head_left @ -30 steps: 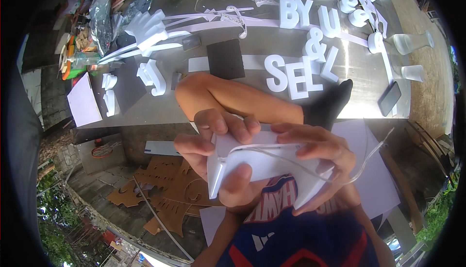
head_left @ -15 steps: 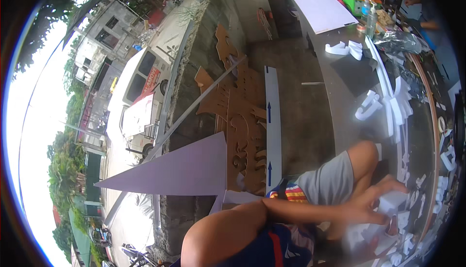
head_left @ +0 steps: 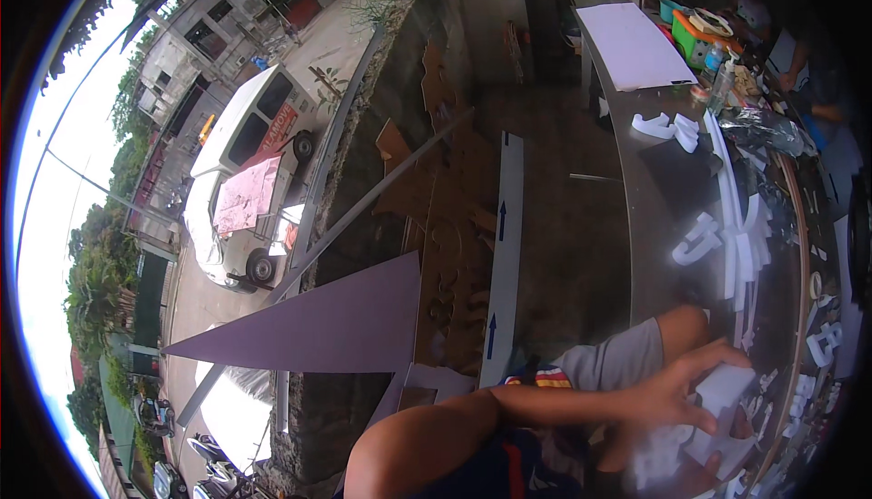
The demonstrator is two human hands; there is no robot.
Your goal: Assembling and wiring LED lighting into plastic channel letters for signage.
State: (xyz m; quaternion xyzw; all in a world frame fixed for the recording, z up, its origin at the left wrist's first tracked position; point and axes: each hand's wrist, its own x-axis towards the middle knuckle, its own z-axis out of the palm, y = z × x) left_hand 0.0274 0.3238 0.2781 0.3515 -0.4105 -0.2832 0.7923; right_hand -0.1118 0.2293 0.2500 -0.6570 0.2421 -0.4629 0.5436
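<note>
My left hand (head_left: 686,387) reaches in from the lower left, thumb and fingers closed round the side of a white block (head_left: 727,385) that looks like foam. My right hand (head_left: 704,479) is partly hidden at the lower right. Its fingers press on a white piece (head_left: 718,447) just below the block; whether the two are one part I cannot tell. Beside the hands a blurred white shape (head_left: 658,455) lies near my lap. My bent knee, in grey shorts (head_left: 613,354), rises beside the dark worktable (head_left: 668,254).
White curved cut pieces (head_left: 698,238) and long strips (head_left: 727,190) lie along the table. Farther back are a white board (head_left: 633,45), an orange-green bin (head_left: 695,43) and bottles (head_left: 722,86). Brown cut-out panels (head_left: 445,254) and a purple triangular sheet (head_left: 318,317) stand left. Another person (head_left: 799,63) is far right.
My left hand's fingers have come in from a wider spread onto the white block. My right hand's fingers show more clearly. The whole view has shifted slightly.
</note>
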